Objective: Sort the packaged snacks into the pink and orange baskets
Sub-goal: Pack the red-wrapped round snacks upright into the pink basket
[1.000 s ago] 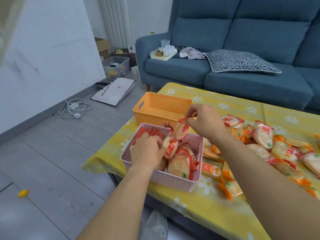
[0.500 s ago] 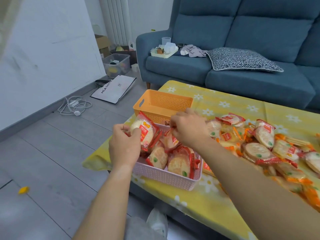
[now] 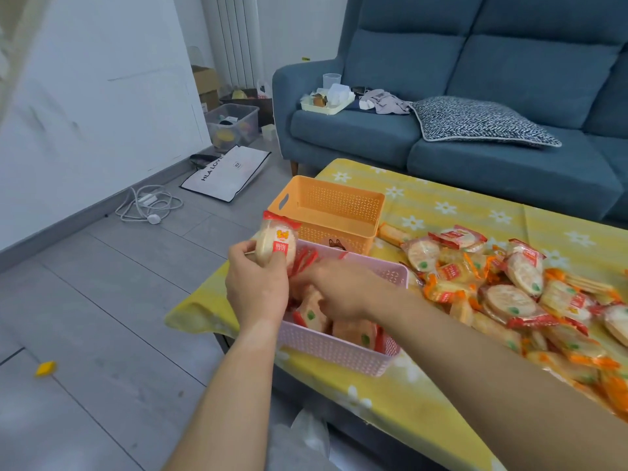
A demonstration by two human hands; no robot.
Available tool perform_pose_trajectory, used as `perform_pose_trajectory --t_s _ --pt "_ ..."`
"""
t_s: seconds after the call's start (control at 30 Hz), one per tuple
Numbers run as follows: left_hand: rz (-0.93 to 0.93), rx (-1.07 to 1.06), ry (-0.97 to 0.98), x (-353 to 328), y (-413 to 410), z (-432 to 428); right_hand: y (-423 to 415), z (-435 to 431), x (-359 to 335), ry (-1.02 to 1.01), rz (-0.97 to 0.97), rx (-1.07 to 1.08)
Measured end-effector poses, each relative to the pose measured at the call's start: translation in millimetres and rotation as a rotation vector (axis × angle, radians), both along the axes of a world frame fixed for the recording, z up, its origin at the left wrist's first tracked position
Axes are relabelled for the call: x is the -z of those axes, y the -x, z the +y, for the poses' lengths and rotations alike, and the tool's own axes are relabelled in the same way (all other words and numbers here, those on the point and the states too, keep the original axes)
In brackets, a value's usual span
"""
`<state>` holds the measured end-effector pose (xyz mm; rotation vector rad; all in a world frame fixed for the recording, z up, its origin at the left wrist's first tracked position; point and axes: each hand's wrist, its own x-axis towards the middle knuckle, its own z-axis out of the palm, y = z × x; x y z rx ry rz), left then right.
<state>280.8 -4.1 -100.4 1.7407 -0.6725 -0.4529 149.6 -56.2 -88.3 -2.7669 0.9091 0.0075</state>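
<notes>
Our left hand (image 3: 256, 294) pinches a rice cracker packet (image 3: 277, 244) between thumb and fingers. It holds the packet upright over the far left corner of the pink basket (image 3: 339, 350), in front of the left end of the orange basket (image 3: 326, 205). The packet is a round pale cracker in a clear wrapper with red crimped ends and a red label.

Our right hand (image 3: 343, 290) reaches down into the pink basket among the packets there. It is blurred, so we cannot tell whether its fingers grip anything. Several red-edged packets (image 3: 312, 316) stand on edge inside the pink basket, beneath and beside that hand.

The pink basket sits near the front left corner of the counter (image 3: 441, 205), which is covered by a yellow cloth with white flowers. The orange basket stands just behind it. To the right of both baskets a loose pile of snacks (image 3: 509, 287) in red and orange wrappers spreads across the cloth.

Behind the counter is a blue sofa (image 3: 475, 62) with a patterned cushion (image 3: 475, 119), a cream tray (image 3: 326, 103) and some crumpled cloth. On the grey floor to the left lie a coiled white cable (image 3: 149, 205), a flat white bag (image 3: 227, 171), a clear storage bin (image 3: 234, 124) and a small yellow scrap (image 3: 45, 368).
</notes>
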Motion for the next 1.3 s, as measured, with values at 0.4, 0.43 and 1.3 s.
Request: perform_pose_trajectory --t_s 0.4,0.43,1.3 --pt "0.075 -0.133 0.085 -2.2 0.9 2.5 8.9 -1.6 -9.0 -0.001 -0.112 -0.01" --pt "0.083 -0.145 0.103 -2.7 -0.3 3.4 18.7 -7.2 -21.5 -0.089 -0.217 0.06" --pt "-0.587 0.367 -0.441 22.7 61.3 -34.6 92.0 -24.0 -27.5 -0.546 -0.598 0.972"
